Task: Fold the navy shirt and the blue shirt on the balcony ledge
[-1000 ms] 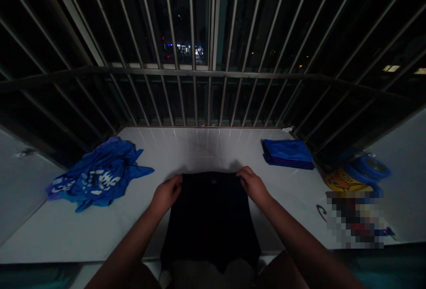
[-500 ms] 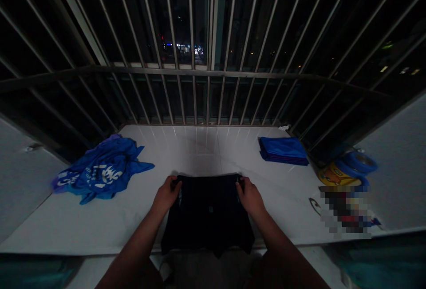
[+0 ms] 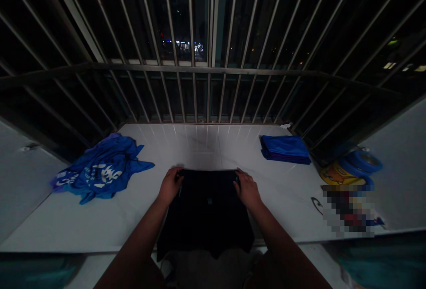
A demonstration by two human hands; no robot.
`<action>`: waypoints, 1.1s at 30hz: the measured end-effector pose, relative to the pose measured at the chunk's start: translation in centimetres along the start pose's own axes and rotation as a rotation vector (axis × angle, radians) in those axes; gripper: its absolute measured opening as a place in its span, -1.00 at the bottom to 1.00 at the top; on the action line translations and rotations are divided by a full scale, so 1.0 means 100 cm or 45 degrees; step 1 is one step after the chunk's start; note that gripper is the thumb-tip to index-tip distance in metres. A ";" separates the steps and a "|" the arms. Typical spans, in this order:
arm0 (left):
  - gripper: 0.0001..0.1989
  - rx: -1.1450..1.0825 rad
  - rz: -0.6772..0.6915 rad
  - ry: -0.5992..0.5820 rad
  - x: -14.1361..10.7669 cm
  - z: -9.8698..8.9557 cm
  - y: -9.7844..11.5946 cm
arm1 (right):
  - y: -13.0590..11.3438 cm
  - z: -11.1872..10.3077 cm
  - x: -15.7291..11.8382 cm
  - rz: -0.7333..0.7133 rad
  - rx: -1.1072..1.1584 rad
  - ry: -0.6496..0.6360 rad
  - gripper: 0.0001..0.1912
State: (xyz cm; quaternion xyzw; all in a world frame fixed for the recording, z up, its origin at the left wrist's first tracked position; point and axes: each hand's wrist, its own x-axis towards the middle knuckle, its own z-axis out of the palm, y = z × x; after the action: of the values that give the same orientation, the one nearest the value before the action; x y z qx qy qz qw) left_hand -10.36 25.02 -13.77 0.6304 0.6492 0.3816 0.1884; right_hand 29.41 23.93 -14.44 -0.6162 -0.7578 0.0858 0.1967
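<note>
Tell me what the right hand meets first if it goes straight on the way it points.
The right hand sits on the far edge of the dark garment. Past that, it would likely meet the metal window bars behind the white ledge, though depth is hard to judge.

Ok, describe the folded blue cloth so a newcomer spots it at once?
Find the steel-barred railing, then the white tiled counter below it. Near the bars, right of centre, lies a flat stack of folded bright-blue cloth. Unlike the crumpled blue printed shirt at left or the black garment at the front edge, it is neatly squared and plain.
</note>
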 end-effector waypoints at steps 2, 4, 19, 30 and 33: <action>-0.65 0.051 0.117 0.049 -0.002 -0.005 0.005 | -0.010 -0.011 -0.002 0.036 -0.115 -0.049 -0.45; -0.69 0.135 0.166 0.000 -0.006 -0.013 0.015 | -0.019 -0.025 -0.002 0.020 -0.165 -0.072 -0.48; -0.66 0.067 -0.132 -0.616 -0.054 -0.030 0.008 | -0.045 -0.038 -0.042 -0.005 0.131 -0.431 -0.75; -0.60 0.283 0.023 -0.528 -0.056 -0.019 0.007 | -0.038 -0.040 -0.040 0.217 0.389 -0.362 -0.86; -0.59 0.277 0.028 -0.520 -0.059 -0.017 0.007 | -0.036 -0.038 -0.041 0.214 0.486 -0.359 -0.93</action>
State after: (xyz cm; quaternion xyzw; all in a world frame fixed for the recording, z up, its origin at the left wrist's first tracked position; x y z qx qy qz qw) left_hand -10.35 18.82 -13.60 0.7181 0.6281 0.1759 0.2426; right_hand 28.41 18.76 -10.45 -0.6108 -0.6938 0.3284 0.1939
